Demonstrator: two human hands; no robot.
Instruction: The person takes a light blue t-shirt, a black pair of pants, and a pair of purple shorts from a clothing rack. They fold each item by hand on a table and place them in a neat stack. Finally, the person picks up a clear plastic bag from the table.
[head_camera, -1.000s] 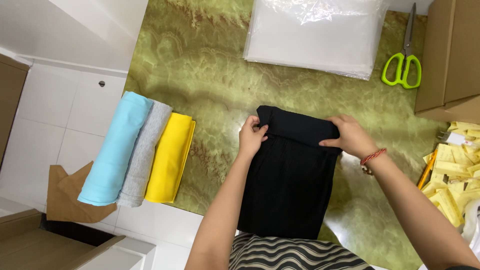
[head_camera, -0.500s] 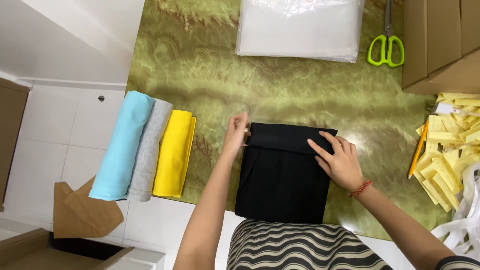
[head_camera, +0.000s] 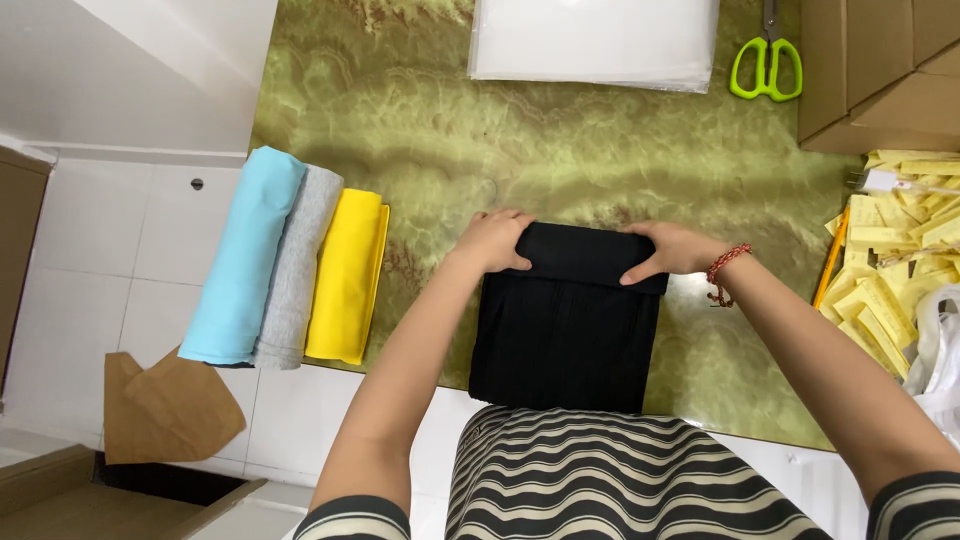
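Observation:
A black folded garment (head_camera: 565, 335) lies on the green marbled table (head_camera: 440, 130) in front of me, its far end turned over into a thick roll. My left hand (head_camera: 492, 240) grips the left end of that roll. My right hand (head_camera: 672, 250), with a red cord bracelet at the wrist, grips the right end. The near edge of the garment reaches the table's front edge by my striped top.
Three rolled cloths lie at the left edge: light blue (head_camera: 243, 257), grey (head_camera: 296, 270), yellow (head_camera: 347, 276). A clear plastic bag stack (head_camera: 595, 40) and green scissors (head_camera: 767, 62) sit at the back. Cardboard boxes (head_camera: 880, 70) and yellow paper tags (head_camera: 890, 270) lie to the right.
Both hands have come to the far end of the black garment and now hold it as a roll; half a second ago my right hand lay flat on the cloth.

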